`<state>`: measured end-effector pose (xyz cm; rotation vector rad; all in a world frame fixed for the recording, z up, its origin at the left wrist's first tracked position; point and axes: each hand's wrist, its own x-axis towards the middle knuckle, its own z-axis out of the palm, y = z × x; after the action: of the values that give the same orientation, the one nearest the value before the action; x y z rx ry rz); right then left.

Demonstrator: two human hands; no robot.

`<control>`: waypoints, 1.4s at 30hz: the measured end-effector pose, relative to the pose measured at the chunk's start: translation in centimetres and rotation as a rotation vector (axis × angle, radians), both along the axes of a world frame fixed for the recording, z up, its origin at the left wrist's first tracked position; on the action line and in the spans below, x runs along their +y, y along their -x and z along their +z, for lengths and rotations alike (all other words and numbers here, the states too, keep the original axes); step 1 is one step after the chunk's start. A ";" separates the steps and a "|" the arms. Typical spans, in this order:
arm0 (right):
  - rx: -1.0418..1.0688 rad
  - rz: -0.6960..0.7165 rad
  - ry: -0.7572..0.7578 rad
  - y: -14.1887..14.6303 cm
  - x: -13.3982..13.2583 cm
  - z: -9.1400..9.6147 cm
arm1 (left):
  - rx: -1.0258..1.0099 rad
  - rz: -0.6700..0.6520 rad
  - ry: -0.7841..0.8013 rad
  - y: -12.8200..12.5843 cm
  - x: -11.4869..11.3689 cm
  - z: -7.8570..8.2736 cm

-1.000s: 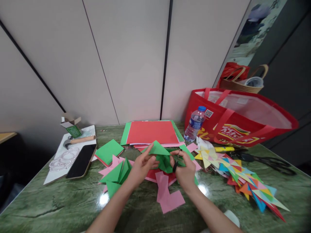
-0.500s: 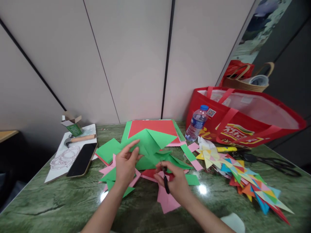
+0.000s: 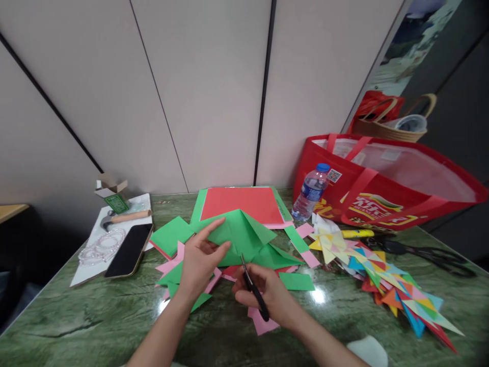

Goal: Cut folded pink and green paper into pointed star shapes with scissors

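Observation:
My left hand (image 3: 199,261) pinches the left edge of a large folded green paper (image 3: 244,237) held just above the table. My right hand (image 3: 272,294) grips small black-handled scissors (image 3: 252,288), their blades pointing up at the lower edge of that green paper. Under both hands lie pink paper pieces (image 3: 263,318) and folded green triangles (image 3: 176,275). A stack of red and green sheets (image 3: 240,204) lies behind the held paper.
A smartphone (image 3: 129,251), bead bracelets (image 3: 100,245) and a hammer (image 3: 121,219) lie on a white sheet at left. A water bottle (image 3: 311,192), a red tote bag (image 3: 385,186), multicoloured folded paper (image 3: 385,285) and large black scissors (image 3: 424,252) are at right.
The green paper has been unfolded wider and now lies lower. My left hand moved left along its edge; my right hand dropped toward me and turned the scissors' blades up to the paper.

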<state>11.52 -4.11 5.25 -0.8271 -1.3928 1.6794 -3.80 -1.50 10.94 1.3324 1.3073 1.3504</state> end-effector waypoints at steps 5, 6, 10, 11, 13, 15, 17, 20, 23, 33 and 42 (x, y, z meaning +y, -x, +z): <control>0.046 0.007 0.036 0.0 -0.1 0.5 | 0.030 0.004 0.004 -0.6 -0.3 0.2; 0.054 0.008 0.040 0.0 -0.2 0.7 | 0.033 0.001 0.005 -0.7 -0.4 0.2; 0.054 0.018 0.055 -0.1 -0.4 1.3 | 0.022 0.011 -0.005 -1.2 -0.7 0.4; 0.052 0.022 0.064 -0.1 -0.4 1.3 | 0.019 0.015 -0.006 -1.2 -0.8 0.4; 0.052 0.028 0.084 -0.2 -0.5 1.4 | 0.017 0.015 -0.006 -1.3 -0.8 0.4; 0.060 0.029 0.096 -0.2 -0.5 1.3 | 0.018 0.012 -0.008 -1.3 -0.8 0.5; 0.066 0.025 0.104 -0.2 -0.5 1.3 | 0.023 0.024 -0.016 -1.3 -0.8 0.5; 0.082 0.027 0.111 -0.2 -0.5 1.2 | 0.029 0.028 -0.025 -1.2 -0.8 0.2; 0.099 0.004 0.095 -0.1 -0.4 1.1 | 0.003 -0.029 -0.023 -1.1 -0.8 -0.4; 0.080 -0.142 0.091 0.5 -0.4 1.0 | -0.265 0.093 -0.021 -1.3 -0.7 -0.6; 0.309 -0.600 0.062 0.6 -0.2 0.7 | -0.198 -0.028 0.045 -3.5 -1.7 -1.6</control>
<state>10.97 -4.29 5.94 -0.8688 -0.7804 1.3109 -0.30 -3.20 9.37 1.1509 1.1736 1.3884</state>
